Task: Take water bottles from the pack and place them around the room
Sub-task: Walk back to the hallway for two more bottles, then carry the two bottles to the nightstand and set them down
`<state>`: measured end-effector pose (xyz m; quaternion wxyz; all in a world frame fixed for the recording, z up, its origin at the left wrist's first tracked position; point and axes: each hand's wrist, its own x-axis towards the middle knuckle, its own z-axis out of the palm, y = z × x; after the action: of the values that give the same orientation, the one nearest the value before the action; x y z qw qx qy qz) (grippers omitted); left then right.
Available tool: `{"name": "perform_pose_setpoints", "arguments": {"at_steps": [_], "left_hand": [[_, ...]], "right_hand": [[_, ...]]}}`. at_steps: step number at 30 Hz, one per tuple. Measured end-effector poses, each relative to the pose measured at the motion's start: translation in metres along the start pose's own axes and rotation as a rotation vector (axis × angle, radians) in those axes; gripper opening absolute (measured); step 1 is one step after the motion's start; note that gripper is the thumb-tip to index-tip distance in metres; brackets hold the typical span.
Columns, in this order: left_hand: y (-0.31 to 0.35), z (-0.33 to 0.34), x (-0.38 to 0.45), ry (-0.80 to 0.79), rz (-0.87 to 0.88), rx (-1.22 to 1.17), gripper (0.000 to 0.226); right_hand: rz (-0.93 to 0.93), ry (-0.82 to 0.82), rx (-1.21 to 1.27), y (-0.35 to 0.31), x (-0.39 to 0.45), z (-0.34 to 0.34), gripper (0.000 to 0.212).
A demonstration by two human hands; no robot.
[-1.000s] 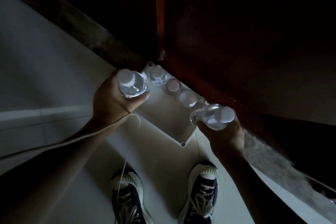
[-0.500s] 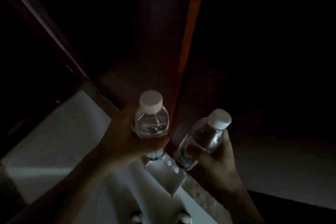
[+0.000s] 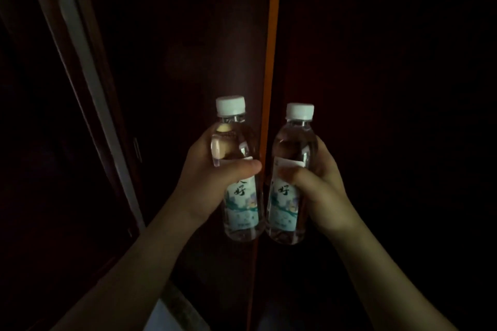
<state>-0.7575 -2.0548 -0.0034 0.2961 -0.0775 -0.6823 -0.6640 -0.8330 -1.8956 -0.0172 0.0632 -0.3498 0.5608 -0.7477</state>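
Observation:
Two clear water bottles with white caps and pale blue-green labels stand upright side by side in front of me. My left hand (image 3: 212,183) grips the left bottle (image 3: 236,148) around its middle, thumb across the label. My right hand (image 3: 317,185) grips the right bottle (image 3: 291,148) the same way. The two bottles are almost touching at their bases. The pack is out of view.
Dark wooden panels fill the view, with a brighter orange vertical edge (image 3: 271,62) between them behind the bottles. A pale door frame strip (image 3: 88,67) slants down at the left. A patch of light floor (image 3: 166,317) shows at the bottom.
Both hands rose from the pack on the floor with a bottle each. The bottles turned upright and came together. My view lifted from the floor to the dark panels.

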Motion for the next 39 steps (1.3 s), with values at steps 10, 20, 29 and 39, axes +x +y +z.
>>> {"name": "perform_pose_setpoints", "arguments": {"at_steps": [10,20,29,39], "left_hand": [[0.008,0.052,0.018,-0.319,0.004,-0.291,0.025],[0.043,0.228,-0.067,-1.006,-0.161,-0.587,0.04],[0.143,0.414,-0.263,-1.468,-0.257,-0.864,0.053],[0.226,0.581,-0.444,-1.721,-0.302,-0.948,0.045]], "right_hand": [[-0.023,0.387,-0.119,-0.052,-0.047,-0.015,0.049],[-0.1,1.054,-0.389,-0.15,-0.25,-0.068,0.041],[-0.271,1.478,-0.66,-0.276,-0.487,-0.074,0.039],[-0.337,1.749,-0.748,-0.386,-0.7,-0.106,0.03]]}}
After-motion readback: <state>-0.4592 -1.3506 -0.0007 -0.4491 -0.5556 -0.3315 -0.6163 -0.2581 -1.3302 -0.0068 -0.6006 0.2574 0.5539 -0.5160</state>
